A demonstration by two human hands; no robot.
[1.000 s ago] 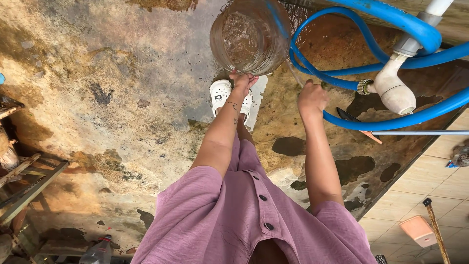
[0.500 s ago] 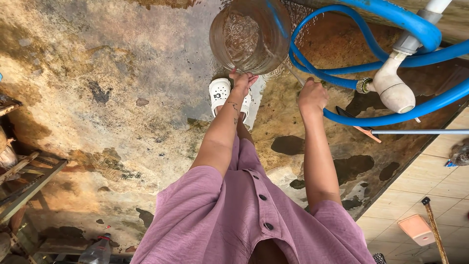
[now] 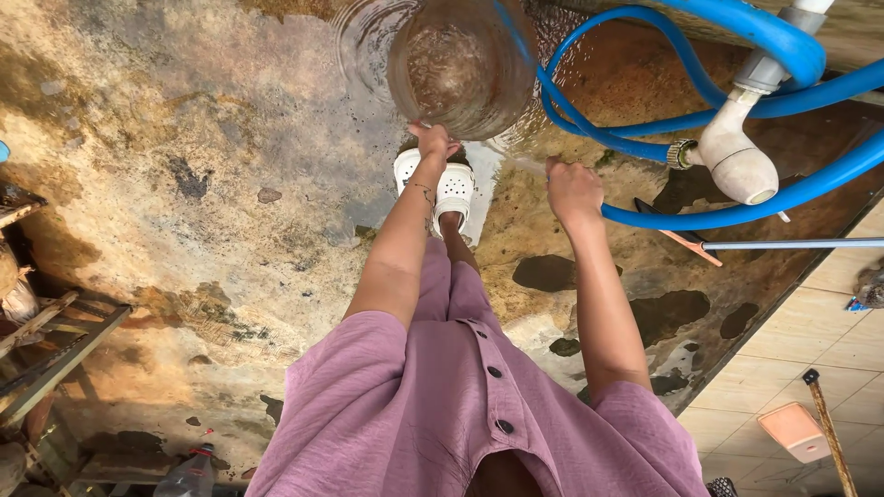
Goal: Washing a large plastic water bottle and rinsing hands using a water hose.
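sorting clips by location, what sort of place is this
Probably an outdoor wash area or back yard. The wet, stained concrete ground has puddles, a blue hose coils from a white tap, and the left hand holds a clear water-filled container; the right hand is beside it.

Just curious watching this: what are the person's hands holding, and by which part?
Left hand grips the clear water-filled tub by its near rim. Right hand is closed; what it holds cannot be told.

Glossy plastic hose [image 3: 645,147], rough wet concrete floor [image 3: 212,193]
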